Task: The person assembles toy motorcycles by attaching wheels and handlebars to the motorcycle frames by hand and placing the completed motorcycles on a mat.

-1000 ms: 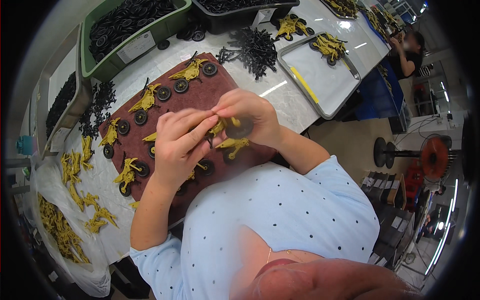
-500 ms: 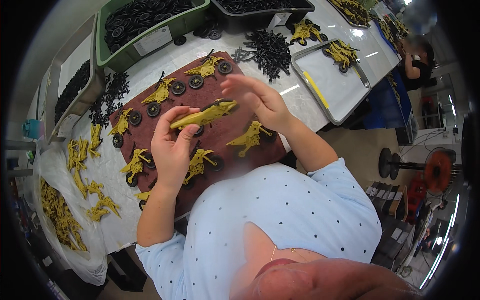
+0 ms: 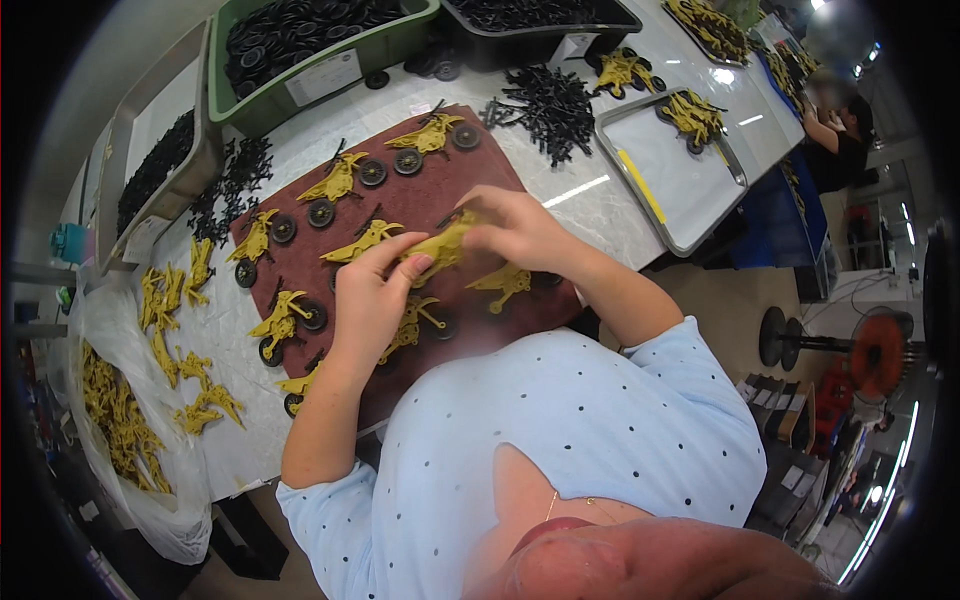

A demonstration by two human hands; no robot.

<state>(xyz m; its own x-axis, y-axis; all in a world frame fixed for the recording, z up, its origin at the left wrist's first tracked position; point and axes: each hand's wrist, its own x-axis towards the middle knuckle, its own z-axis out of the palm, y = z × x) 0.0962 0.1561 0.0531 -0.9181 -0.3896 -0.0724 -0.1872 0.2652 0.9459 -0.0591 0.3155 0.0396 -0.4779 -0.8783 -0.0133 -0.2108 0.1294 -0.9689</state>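
Between both hands, above the dark red cloth (image 3: 340, 215), is a yellow plastic toy motorcycle body (image 3: 440, 248). My left hand (image 3: 382, 290) pinches its left end with thumb and fingers. My right hand (image 3: 525, 232) closes around its other end, the fingertips slightly blurred. A small black part shows near the right fingers; its kind is unclear. Beside the left hand lies another yellow motorcycle body (image 3: 362, 243). Several more lie about on the cloth with black wheels (image 3: 321, 213), including a motorcycle body (image 3: 505, 284) below my right hand.
Behind the cloth are a green bin (image 3: 300, 85) of black wheels, a black bin (image 3: 560, 40) and a pile of small black parts (image 3: 545, 110). A metal tray (image 3: 665, 190) stands at right. Yellow parts fill a plastic bag (image 3: 150, 470) at left. A co-worker (image 3: 840, 135) sits far right.
My right hand has come down from a raised, spread pose and closed on the motorcycle body. My left hand has moved right with it. The view has shifted slightly.
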